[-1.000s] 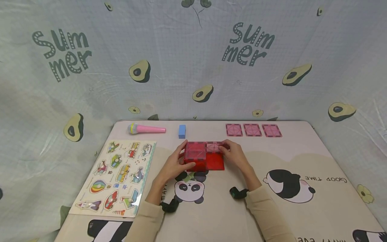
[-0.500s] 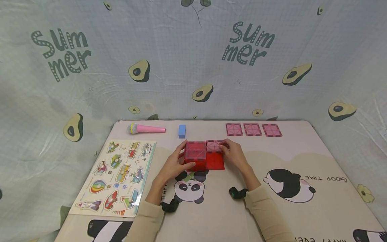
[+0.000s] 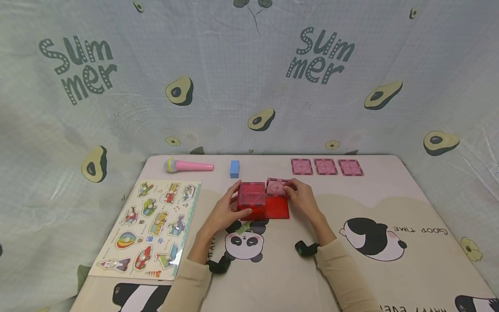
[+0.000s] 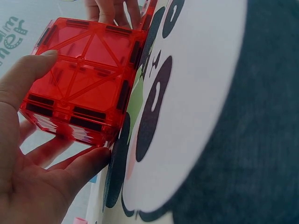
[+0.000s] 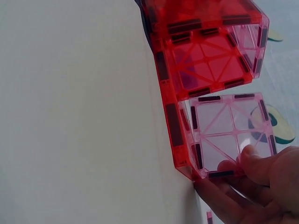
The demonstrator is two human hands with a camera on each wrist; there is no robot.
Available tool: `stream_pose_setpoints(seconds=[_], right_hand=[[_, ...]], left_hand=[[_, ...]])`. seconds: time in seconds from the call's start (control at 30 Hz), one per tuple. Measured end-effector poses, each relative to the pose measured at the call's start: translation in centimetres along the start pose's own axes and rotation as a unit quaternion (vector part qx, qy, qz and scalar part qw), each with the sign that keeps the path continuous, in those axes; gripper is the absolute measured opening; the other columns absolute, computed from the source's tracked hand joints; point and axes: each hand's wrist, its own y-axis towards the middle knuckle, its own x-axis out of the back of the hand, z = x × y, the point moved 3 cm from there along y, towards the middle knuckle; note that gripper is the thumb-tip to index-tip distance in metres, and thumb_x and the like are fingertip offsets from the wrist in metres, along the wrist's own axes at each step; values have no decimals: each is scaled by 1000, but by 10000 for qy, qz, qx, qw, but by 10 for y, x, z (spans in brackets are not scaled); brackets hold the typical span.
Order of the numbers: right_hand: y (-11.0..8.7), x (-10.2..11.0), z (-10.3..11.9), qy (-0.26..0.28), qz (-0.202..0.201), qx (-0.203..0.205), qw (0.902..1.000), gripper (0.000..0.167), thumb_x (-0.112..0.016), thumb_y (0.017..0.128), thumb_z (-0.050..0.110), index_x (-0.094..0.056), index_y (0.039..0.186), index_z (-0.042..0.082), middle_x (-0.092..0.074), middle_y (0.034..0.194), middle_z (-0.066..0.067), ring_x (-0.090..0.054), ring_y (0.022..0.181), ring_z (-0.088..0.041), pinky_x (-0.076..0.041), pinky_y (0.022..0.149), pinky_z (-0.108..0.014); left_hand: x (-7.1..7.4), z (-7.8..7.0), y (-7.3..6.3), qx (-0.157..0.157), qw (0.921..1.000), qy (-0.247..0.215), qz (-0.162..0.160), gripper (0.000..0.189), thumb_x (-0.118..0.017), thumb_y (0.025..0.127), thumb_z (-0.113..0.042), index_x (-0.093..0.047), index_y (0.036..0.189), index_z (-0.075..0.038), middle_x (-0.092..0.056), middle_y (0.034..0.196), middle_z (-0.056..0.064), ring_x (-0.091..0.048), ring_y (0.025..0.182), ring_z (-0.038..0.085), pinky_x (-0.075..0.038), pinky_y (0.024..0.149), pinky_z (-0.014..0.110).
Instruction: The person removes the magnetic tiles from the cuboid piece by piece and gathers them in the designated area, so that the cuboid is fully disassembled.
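A box of clear red and pink magnetic tiles [image 3: 252,193] stands mid-table. My left hand [image 3: 224,212] holds it from the left, thumb on its red front face [image 4: 81,63] and the other fingers round the side. A flat red magnetic tile [image 3: 277,208] joins the box on the right. At the far edge of that flat tile, my right hand [image 3: 303,200] pinches a pink magnetic tile [image 5: 229,133] by its outer side, thumb in front. This tile is raised on edge beside the box, with a narrow gap between them in the right wrist view.
Three pink magnetic tiles [image 3: 325,167] lie in a row at the back right. A blue block [image 3: 234,169] and a pink toy microphone [image 3: 191,166] lie at the back. A vehicle picture puzzle board [image 3: 150,229] covers the left side. A printed cloth hangs behind the table.
The pink tile in my right hand has shifted slightly up and right in the head view, its top edge now farther from me. The left hand and box have stayed put.
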Motion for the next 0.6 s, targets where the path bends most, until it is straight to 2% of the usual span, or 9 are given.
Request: stream_pose_setpoints(seconds=[0.2, 0.37, 0.6], right_hand=[[0, 3, -1, 168, -85, -151, 9997, 19, -60, 101, 15, -66, 112, 1, -71, 101, -17, -66, 89, -26, -62, 85, -41], [0, 8, 2, 254, -140, -35, 9996, 19, -62, 100, 15, -66, 110, 0, -71, 96, -17, -68, 86, -26, -63, 82, -41], [1, 19, 1, 191, -208, -57, 9996, 21, -60, 101, 17, -66, 113, 0, -69, 103, -17, -69, 85, -26, -62, 77, -36]], left_hand=[[0, 0, -1, 20, 10000, 22, -9, 96, -81, 84, -22, -22, 160, -28, -32, 164, 9, -40, 145, 41, -50, 106, 48], [0, 2, 0, -3, 10000, 22, -14, 96, -81, 84, -23, -22, 160, -29, -32, 164, 8, -39, 146, 41, -50, 106, 49], [0, 3, 2, -128, 9998, 164, -23, 96, -81, 84, -25, -22, 160, -25, -34, 162, 8, -42, 145, 41, -50, 106, 46]])
